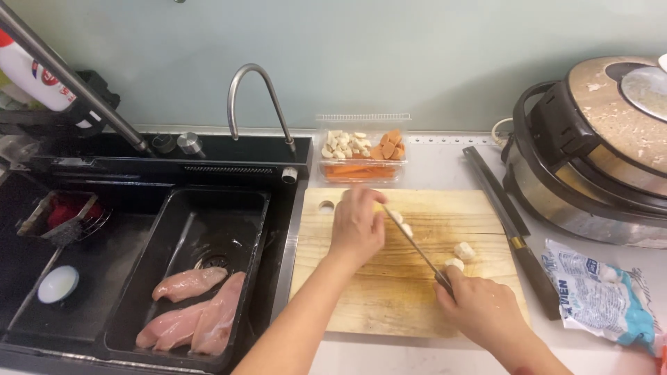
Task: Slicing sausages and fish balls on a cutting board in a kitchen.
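Lay flat on the pale counter (445, 167) just right of the black sink (208, 208): a wooden cutting board (389, 292), long axis left to right. Ran diagonally across it, a slim knife (413, 243), handle near and right, tip far and left. Gripped that handle, the right hand (479, 309), fingers wrapped shut around it at the board's near right corner. Pressed down at the far left of the blade, the left hand (356, 226), fingers curled together over a small white garlic clove (397, 218), touching the blade's tip, far nearer the left hand. Sat loose just right of the blade, two more cloves (463, 251).
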